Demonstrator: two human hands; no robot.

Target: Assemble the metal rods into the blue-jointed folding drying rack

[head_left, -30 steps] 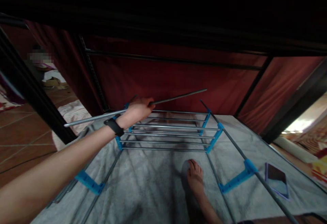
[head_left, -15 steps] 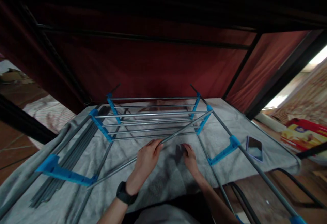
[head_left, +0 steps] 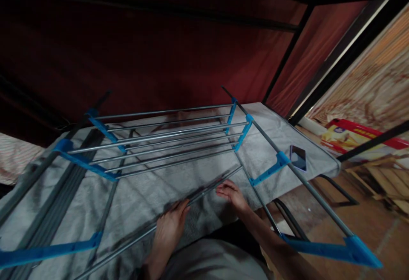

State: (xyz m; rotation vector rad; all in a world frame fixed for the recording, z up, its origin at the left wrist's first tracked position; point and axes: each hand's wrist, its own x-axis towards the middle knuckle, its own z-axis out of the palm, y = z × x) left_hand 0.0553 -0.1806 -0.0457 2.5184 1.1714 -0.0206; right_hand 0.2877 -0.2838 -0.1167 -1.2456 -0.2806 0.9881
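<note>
My left hand (head_left: 169, 233) is closed around a long grey metal rod (head_left: 209, 186) that lies slanted just above a grey cloth (head_left: 143, 194). My right hand (head_left: 231, 194) touches the same rod nearer its far end, with its fingers curled on it. Ahead of both hands lies a rack of parallel metal rods (head_left: 166, 139) set between blue plastic brackets (head_left: 241, 134). The rod's far tip is close to a grey side tube (head_left: 255, 192) of the rack.
A bundle of spare grey rods (head_left: 60, 194) lies on the cloth at the left. A phone (head_left: 298, 157) rests on the cloth at the right. Red curtains and black frame bars stand behind. A red-and-yellow box (head_left: 351, 135) and wooden slats are on the floor at the right.
My left hand brought the rod from high at the left down to the cloth near me. My right hand came up to it. The view swung to the right.
</note>
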